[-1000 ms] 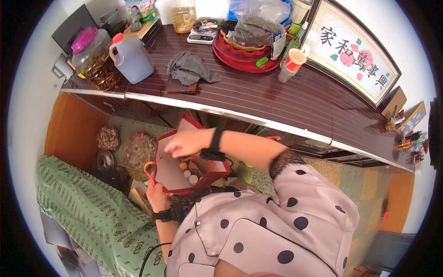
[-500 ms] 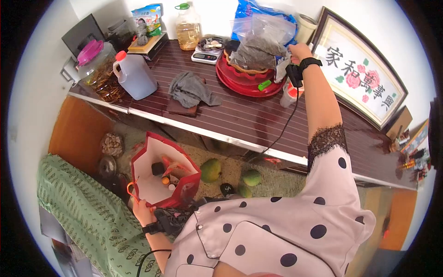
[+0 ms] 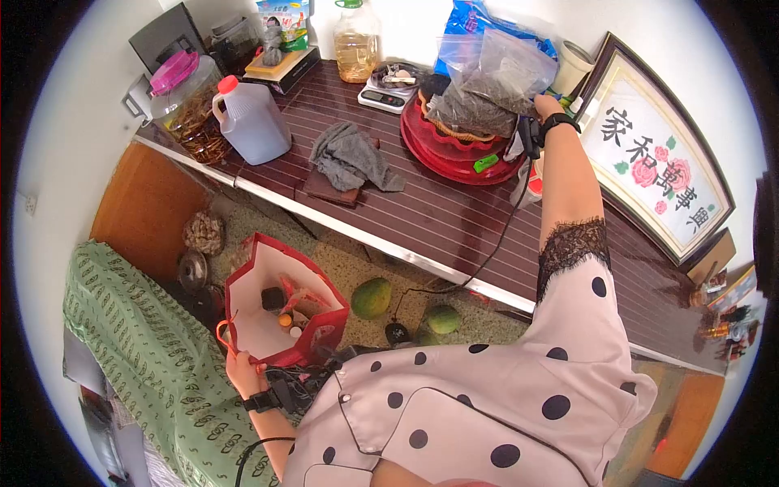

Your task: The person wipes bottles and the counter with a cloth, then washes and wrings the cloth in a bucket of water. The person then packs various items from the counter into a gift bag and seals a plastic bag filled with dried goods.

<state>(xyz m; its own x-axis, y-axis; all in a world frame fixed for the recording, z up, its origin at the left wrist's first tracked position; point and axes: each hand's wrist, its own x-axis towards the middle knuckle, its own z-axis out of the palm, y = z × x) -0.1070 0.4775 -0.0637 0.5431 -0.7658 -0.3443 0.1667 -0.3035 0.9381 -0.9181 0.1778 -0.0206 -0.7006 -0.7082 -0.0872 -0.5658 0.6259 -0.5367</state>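
Note:
My left hand (image 3: 243,373) is closed on the orange-red cord handle at the rim of a red paper bag (image 3: 323,345). The bag stands open, with several small containers and red packaging inside. At the back of the table my right hand (image 3: 549,106) reaches in beside clear zip bags (image 3: 485,101) of dark dried material. Its fingers look bent inward, but what they grip is partly hidden. Those zip bags lie in a basket on stacked red trays (image 3: 422,154). Near the hand stand a pale cup (image 3: 573,66) and a white-capped container (image 3: 575,105).
On the striped table (image 3: 479,219) are a grey cloth (image 3: 349,154), a red-capped jug (image 3: 253,122), a kitchen scale (image 3: 383,99) and an oil bottle (image 3: 355,49). A framed picture (image 3: 657,154) leans at right. Green fruit (image 3: 372,298) lies on the floor. A black cable (image 3: 510,235) hangs from my right wrist.
The view has turned, so the table items appear shifted right. My right hand remains by the zip bags, whose plastic has changed shape a little. My left hand stays on the bag handle.

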